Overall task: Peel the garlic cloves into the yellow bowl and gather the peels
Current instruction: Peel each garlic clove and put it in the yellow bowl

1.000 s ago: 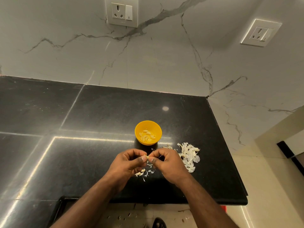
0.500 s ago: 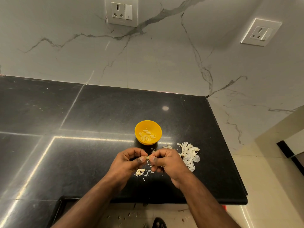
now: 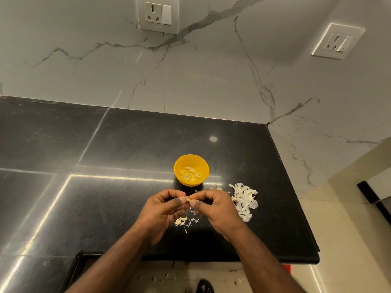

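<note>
Both the left hand and the right hand pinched one small garlic clove over the bench, just near the yellow bowl, and it could slip and drop if squeezed too hard.

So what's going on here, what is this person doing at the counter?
A person is peeling garlic over a black countertop. Both hands pinch one small garlic clove between their fingertips, the left hand and right hand held just in front of a yellow bowl that already holds several peeled cloves. A pile of papery peels lies to the right of the hands, and a few unpeeled cloves and scraps lie on the counter beneath them.
</note>
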Action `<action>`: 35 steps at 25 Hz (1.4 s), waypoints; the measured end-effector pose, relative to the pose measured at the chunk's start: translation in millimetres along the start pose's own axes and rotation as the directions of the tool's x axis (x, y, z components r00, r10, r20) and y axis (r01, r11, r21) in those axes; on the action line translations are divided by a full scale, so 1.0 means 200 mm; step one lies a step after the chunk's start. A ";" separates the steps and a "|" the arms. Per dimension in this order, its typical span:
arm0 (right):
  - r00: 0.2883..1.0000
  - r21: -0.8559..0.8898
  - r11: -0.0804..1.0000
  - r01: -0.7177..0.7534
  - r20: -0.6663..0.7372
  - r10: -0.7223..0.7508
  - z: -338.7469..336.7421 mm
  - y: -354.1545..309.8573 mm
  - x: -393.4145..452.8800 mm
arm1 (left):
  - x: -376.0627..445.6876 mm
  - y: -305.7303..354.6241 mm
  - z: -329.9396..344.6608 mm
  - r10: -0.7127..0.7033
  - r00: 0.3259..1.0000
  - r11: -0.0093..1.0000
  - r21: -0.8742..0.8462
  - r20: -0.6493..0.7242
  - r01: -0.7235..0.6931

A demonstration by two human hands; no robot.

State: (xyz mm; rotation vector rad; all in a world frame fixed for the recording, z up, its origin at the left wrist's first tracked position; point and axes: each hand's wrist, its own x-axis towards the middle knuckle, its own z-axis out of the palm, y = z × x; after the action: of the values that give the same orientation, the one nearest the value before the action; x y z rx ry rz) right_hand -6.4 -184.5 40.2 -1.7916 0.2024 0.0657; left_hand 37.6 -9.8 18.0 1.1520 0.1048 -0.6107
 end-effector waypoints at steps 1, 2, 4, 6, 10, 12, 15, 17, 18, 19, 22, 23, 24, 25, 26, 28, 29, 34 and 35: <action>1.000 -0.003 1.000 0.002 0.002 -0.002 0.00 0.00 0.00 | 0.00 0.00 0.00 -0.010 1.000 1.000 -0.001 -0.008 0.010; 1.000 -0.003 1.000 0.002 0.004 -0.002 0.00 0.00 0.00 | 0.00 0.00 0.00 -0.018 1.000 1.000 -0.004 -0.015 0.018; 1.000 -0.013 1.000 0.000 -0.004 0.000 0.00 0.01 0.00 | 0.00 0.00 0.00 -0.024 0.999 1.000 -0.005 -0.023 0.024; 1.000 -0.020 1.000 -0.004 -0.011 0.004 0.00 0.01 0.01 | 0.00 0.01 0.00 -0.024 0.999 1.000 0.004 -0.029 0.024; 0.999 -0.023 0.999 -0.031 -0.009 0.031 0.01 0.01 0.02 | 0.00 0.00 0.00 -0.026 0.999 1.000 0.010 -0.040 0.027; 0.999 -0.026 0.999 -0.035 0.004 0.035 0.00 0.01 0.02 | 0.01 0.00 0.00 -0.030 0.999 0.999 0.013 -0.040 0.031; 0.998 -0.016 0.998 -0.058 0.020 0.058 0.00 0.02 0.03 | 0.01 0.01 0.01 -0.028 0.999 1.000 0.004 -0.036 0.029; 0.998 -0.005 0.998 -0.069 0.006 0.069 0.00 0.03 0.03 | 0.01 0.01 0.01 -0.033 0.999 0.999 -0.015 -0.038 0.032; 0.998 0.004 0.998 -0.069 -0.005 0.069 0.00 0.03 0.03 | 0.01 0.02 0.01 -0.037 0.999 0.999 -0.024 -0.039 0.036; 0.997 0.014 0.998 -0.068 -0.018 0.068 0.00 0.03 0.04 | 0.01 0.02 0.01 -0.043 0.998 0.999 -0.034 -0.039 0.041; 0.995 0.052 0.996 -0.071 -0.064 0.074 -0.01 0.03 0.04 | 0.02 0.03 0.02 -0.058 0.997 0.996 -0.072 -0.041 0.055; 0.993 0.054 0.995 -0.078 -0.089 0.083 -0.02 0.04 0.04 | 0.01 0.03 0.02 -0.060 0.997 0.995 -0.079 -0.044 0.056; 0.989 0.051 0.995 -0.086 -0.119 0.092 -0.03 0.04 0.05 | 0.01 0.03 0.02 -0.061 0.997 0.995 -0.081 -0.047 0.057; 0.983 0.047 0.994 -0.095 -0.156 0.101 -0.04 0.05 0.05 | 0.01 0.03 0.02 -0.063 0.997 0.995 -0.080 -0.053 0.058; 0.974 0.028 0.994 -0.103 -0.199 0.107 -0.05 0.06 0.06 | 0.01 0.03 0.02 -0.065 0.996 0.995 -0.076 -0.056 0.061; 0.955 -0.117 0.988 -0.100 -0.289 0.063 -0.08 0.08 0.07 | 0.01 0.03 0.03 -0.069 0.996 0.996 -0.060 -0.059 0.066; 0.950 -0.188 0.979 -0.082 -0.311 0.020 -0.08 0.09 0.07 | 0.01 0.02 0.03 -0.067 0.996 0.997 -0.045 -0.058 0.065; 0.997 -0.058 0.998 0.020 -0.075 -0.024 -0.04 0.03 0.04 | 0.00 0.02 0.04 -0.053 0.998 0.998 0.035 -0.043 0.054; 0.999 -0.065 0.997 0.029 -0.012 -0.030 -0.02 0.03 0.03 | 0.00 0.02 0.05 -0.042 0.998 0.997 0.059 -0.044 0.044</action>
State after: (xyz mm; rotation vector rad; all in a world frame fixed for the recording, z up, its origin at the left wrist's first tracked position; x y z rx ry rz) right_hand -1.0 -191.1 35.0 -1.8595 0.1848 0.0394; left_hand 38.4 -16.7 25.5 1.2234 0.1487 -0.6313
